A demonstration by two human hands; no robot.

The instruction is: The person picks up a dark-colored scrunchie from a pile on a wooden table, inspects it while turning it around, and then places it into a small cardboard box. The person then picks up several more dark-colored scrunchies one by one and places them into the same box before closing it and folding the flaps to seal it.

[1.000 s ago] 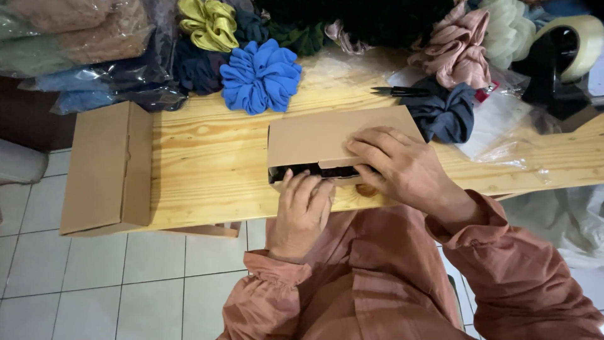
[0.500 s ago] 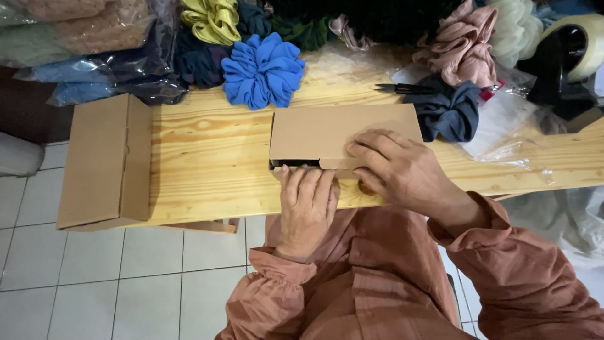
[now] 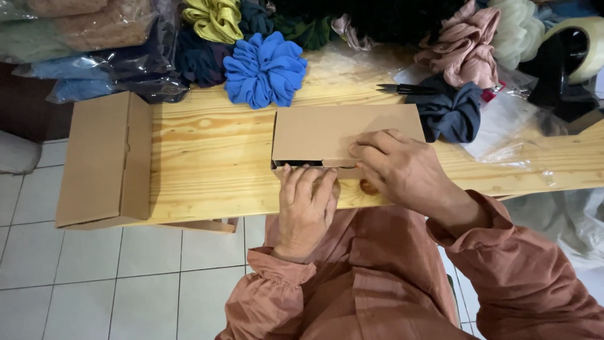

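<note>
Box: we see a flat brown cardboard box (image 3: 333, 133) lying at the near edge of the wooden table (image 3: 207, 170), right in front of us, its front flap not quite shut, with a dark gap showing along the front.
Handling: we judge it light and fairly stiff, yet thin enough to crease or dent under hard pressure; the smooth card may slide on the wood. The front edge and corners look the best places to take hold, with a flat palm on the lid to steady it.
Left hand (image 3: 306, 204): fingers straight and close together, tips pushed against the box's front edge at the gap; it holds nothing.
Right hand (image 3: 402, 171): laid on the lid's near right part, fingers bent, tips pressing at the front flap; whether the thumb pinches the flap underneath we cannot tell.
Around: a second box (image 3: 104, 160) lies at the table's left end, well apart; a blue scrunchie (image 3: 264, 68) lies just behind the box; scissors (image 3: 409, 89) and a dark scrunchie (image 3: 450, 110) lie near its far right corner.
</note>
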